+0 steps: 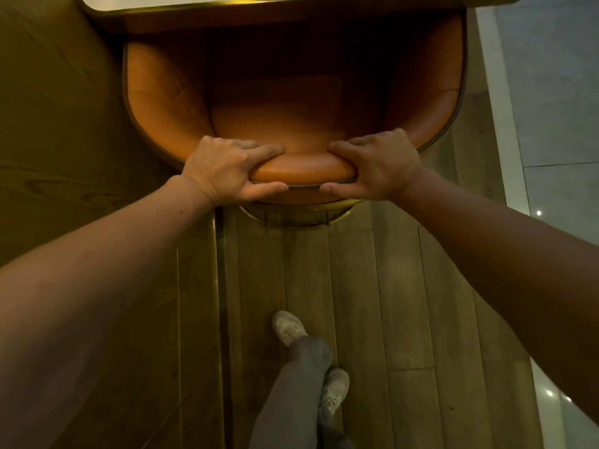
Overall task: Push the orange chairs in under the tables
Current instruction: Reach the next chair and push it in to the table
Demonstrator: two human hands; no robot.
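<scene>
An orange leather tub chair (291, 102) with a curved back fills the upper middle of the head view. Its front part lies under the edge of a white-topped table (246, 2) at the top of the frame. My left hand (227, 171) grips the padded top of the chair's back from the left, fingers curled over it. Opposite it, my right hand (372, 170) grips the same back rim from the right. Below the back, the chair's brass ring base (298, 218) shows.
A dark wooden panel wall (58, 124) runs along the left, close beside the chair. Wooden floorboards (372, 303) lie under my feet (290, 328). A pale stone floor strip (534, 92) runs along the right.
</scene>
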